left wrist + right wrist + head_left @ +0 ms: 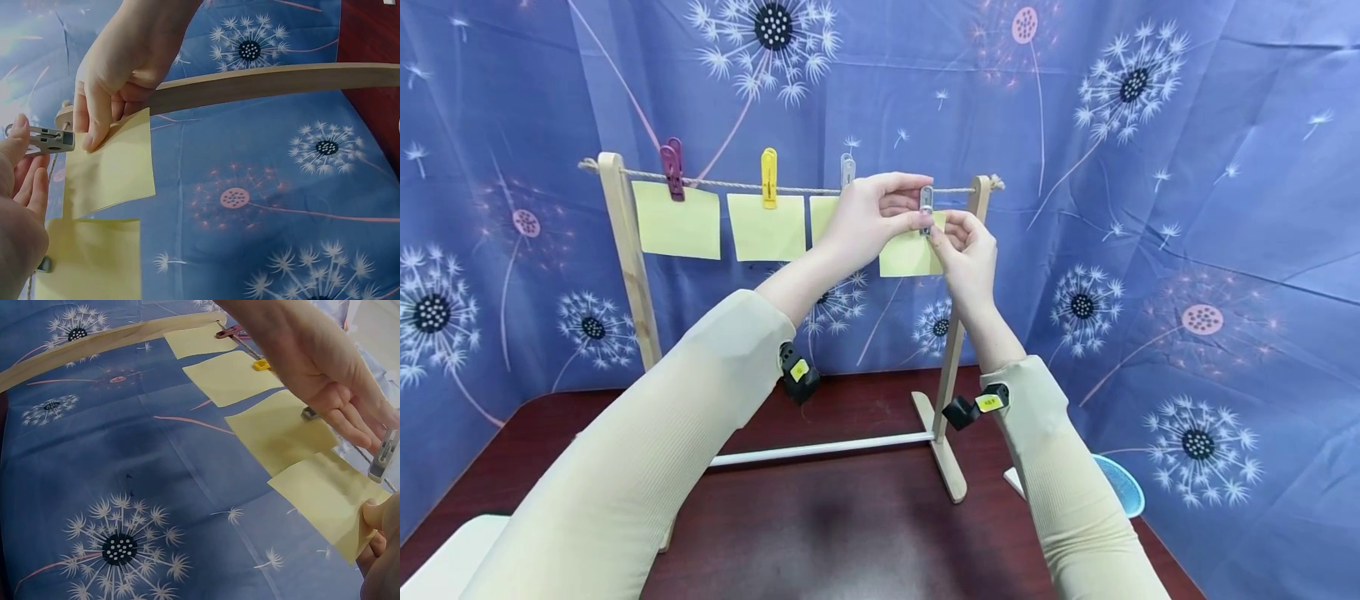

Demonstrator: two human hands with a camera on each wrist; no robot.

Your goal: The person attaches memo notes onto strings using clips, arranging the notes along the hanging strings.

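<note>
My left hand (867, 215) pinches a grey clothespin (927, 198) at the right part of the rope (811, 189). In the left wrist view the clothespin's jaw end points at the top edge of a yellow paper sheet (115, 169). Thumb and fingers of my right hand (967, 260) pinch that sheet near its upper right corner, close below the rope. Further left hang more yellow sheets, one under a purple clothespin (673, 171) and one under a yellow clothespin (769, 178). A third sheet (281, 431), partly behind my left hand, hangs under another grey clothespin (847, 170).
The rope runs between two wooden posts (634, 267), joined low down by a white bar (820, 451), on a dark red table (820, 525). A blue basket (1123, 486) lies beyond my right sleeve. Behind hangs a blue dandelion-patterned curtain (1112, 167).
</note>
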